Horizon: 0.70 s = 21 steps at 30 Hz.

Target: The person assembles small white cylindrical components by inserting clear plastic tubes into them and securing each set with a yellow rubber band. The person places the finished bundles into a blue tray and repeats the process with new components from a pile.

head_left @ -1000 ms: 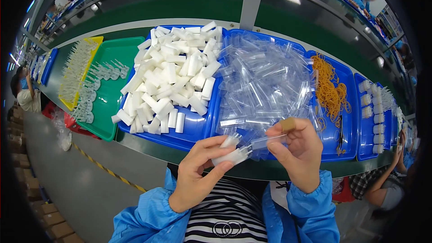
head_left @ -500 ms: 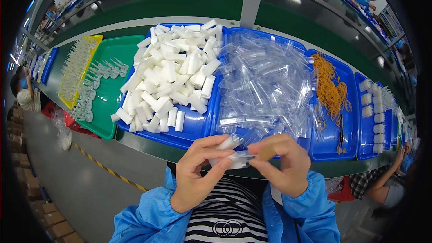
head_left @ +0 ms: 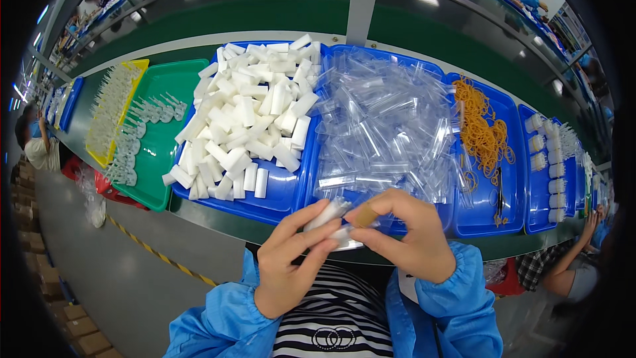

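Note:
Just in front of the trays, my left hand (head_left: 288,262) is closed round a white cylindrical bundle (head_left: 321,217), with small pale, clear tips at its upper end. Below it, a second white piece (head_left: 346,242) sits by the fingertips, partly covered. My right hand (head_left: 412,235) pinches close to the right end of these pieces, thumb against index finger. A tan wrap (head_left: 365,216) covers that index fingertip. What lies between the right fingertips is hidden; something clear shows around them.
Behind my hands, a blue tray (head_left: 278,204) holds a heap of short white cylinders (head_left: 248,109). Another holds clear plastic sleeves (head_left: 391,126). Rightward are orange rubber bands (head_left: 480,122) beside a dark slim tool (head_left: 500,205). Leftward stand green (head_left: 173,79) and yellow (head_left: 140,69) trays with clear stemmed parts.
My right hand has moved left and slightly up, closer to my left fingers. A thin clear piece between its fingertips and the white piece is now hidden. The view has shifted slightly.

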### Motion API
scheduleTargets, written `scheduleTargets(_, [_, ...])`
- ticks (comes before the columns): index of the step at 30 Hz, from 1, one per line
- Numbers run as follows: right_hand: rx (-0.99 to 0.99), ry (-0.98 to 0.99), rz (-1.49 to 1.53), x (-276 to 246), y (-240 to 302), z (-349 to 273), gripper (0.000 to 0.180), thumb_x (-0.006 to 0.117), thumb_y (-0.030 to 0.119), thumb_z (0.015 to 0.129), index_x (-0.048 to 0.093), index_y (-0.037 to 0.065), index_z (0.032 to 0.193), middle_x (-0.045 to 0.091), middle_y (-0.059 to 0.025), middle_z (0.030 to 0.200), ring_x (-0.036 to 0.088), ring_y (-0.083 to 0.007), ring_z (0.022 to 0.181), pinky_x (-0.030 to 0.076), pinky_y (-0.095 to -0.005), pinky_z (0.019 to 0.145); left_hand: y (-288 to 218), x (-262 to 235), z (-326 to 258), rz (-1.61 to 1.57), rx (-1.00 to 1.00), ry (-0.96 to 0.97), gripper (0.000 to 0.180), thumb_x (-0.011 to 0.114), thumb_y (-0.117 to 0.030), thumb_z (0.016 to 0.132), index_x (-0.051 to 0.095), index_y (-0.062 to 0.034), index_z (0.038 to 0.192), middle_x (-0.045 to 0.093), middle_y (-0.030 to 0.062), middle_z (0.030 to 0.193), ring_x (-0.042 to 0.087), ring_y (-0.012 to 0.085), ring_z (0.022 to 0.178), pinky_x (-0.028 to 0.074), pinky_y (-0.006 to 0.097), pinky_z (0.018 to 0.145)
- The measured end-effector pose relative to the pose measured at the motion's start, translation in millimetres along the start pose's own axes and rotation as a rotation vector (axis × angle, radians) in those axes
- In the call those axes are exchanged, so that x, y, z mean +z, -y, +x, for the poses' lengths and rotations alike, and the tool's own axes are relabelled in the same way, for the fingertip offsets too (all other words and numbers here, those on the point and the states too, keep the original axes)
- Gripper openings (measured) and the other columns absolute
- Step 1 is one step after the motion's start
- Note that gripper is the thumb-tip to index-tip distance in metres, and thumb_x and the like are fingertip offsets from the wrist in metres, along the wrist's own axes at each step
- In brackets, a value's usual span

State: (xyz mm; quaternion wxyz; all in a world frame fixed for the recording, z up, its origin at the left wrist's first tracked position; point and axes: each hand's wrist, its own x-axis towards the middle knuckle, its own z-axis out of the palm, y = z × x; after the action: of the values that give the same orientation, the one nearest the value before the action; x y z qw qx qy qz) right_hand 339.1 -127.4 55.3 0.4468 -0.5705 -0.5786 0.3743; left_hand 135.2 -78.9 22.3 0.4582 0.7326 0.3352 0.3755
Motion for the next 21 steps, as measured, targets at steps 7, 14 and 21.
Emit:
scheduleTargets(7, [-0.271, -0.205, -0.382, 25, 5, 6, 0.063, 0.082, 0.019, 0.077, 0.053, 0.001, 0.130, 0.061, -0.0163, 0.127, 0.061, -0.0310, 0.109, 0.046, -0.0422, 0.094, 2, -2, 1, -0.095, -0.053, -0.045, 0.040, 0.065, -0.005, 0.093, 0.061, 0.0020, 0.133, 0.048, 0.0232, 0.144, 0.053, 0.0329, 0.128, 0.043, 0.040, 0.106])
scheduleTargets(14, [-0.344, -0.265, -0.724, 34, -1, 8, 0.080, 0.085, 0.031, 0.069, 0.049, 0.001, 0.135, 0.058, -0.0147, 0.132, 0.056, -0.0292, 0.121, 0.042, -0.0495, 0.102, 0, -1, -7, -0.208, -0.019, 0.153, 0.062, 0.063, -0.021, 0.097, 0.040, 0.0046, 0.149, 0.023, 0.0301, 0.157, 0.035, 0.0409, 0.142, 0.036, 0.046, 0.112])
scheduleTargets(21, [-0.387, -0.166, -0.652, 19, -2, 7, 0.068, 0.085, 0.027, 0.066, 0.059, 0.003, 0.123, 0.065, -0.0112, 0.119, 0.059, -0.0274, 0.119, 0.042, -0.0494, 0.102, -4, -2, -6, -0.628, -0.187, 0.094, 0.061, 0.052, -0.017, 0.104, 0.024, 0.0035, 0.154, 0.028, 0.0228, 0.157, 0.041, 0.0323, 0.140, 0.041, 0.044, 0.110])
